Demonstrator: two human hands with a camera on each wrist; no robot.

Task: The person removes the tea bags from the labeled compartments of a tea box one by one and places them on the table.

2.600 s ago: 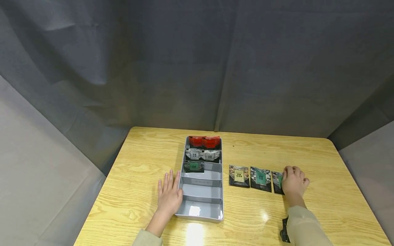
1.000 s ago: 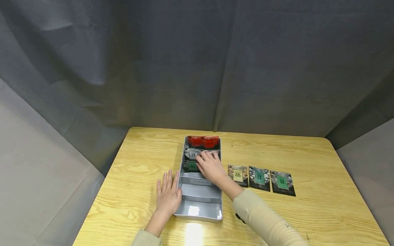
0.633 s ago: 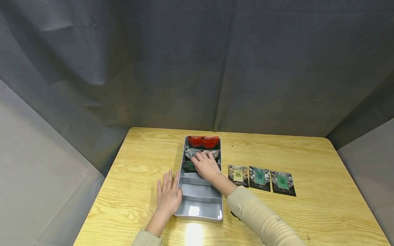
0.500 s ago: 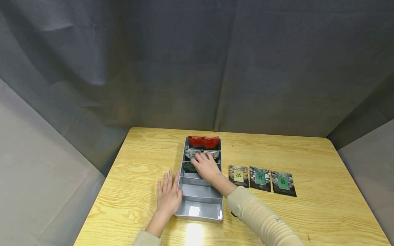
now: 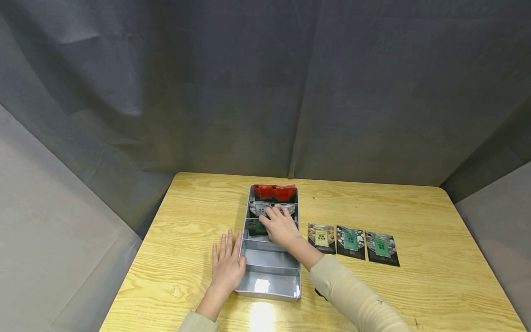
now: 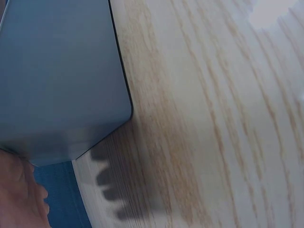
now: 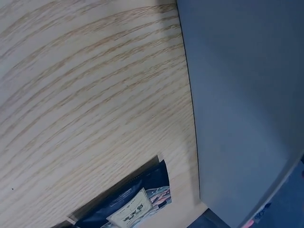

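Observation:
A grey divided box point(image 5: 269, 295) stands mid-table, running front to back. My left hand point(image 5: 227, 267) lies along its left wall with fingers spread straight; part of that hand point(image 6: 16, 194) shows in the left wrist view. My right hand point(image 5: 282, 228) reaches into the third compartment from the back, fingers curled down over a dark tea sachet that the hand mostly hides. Beside it, on the left of that compartment, stands a green-labelled sachet point(image 5: 257, 228). Red sachets point(image 5: 284, 193) fill the back compartment and silver-white sachets point(image 5: 258, 209) the second.
To the box's right lie a yellow-labelled sachet point(image 5: 321, 238), a teal-labelled sachet point(image 5: 351, 242) and a green-labelled flat sachet point(image 5: 382, 248) in a row. A grey curtain point(image 5: 232, 92) hangs behind the wooden table point(image 5: 186, 221).
My right hand has gone from the sachet row at the right into the box's third compartment. In the last half second it has shifted slightly rightward there. My left hand has stayed put.

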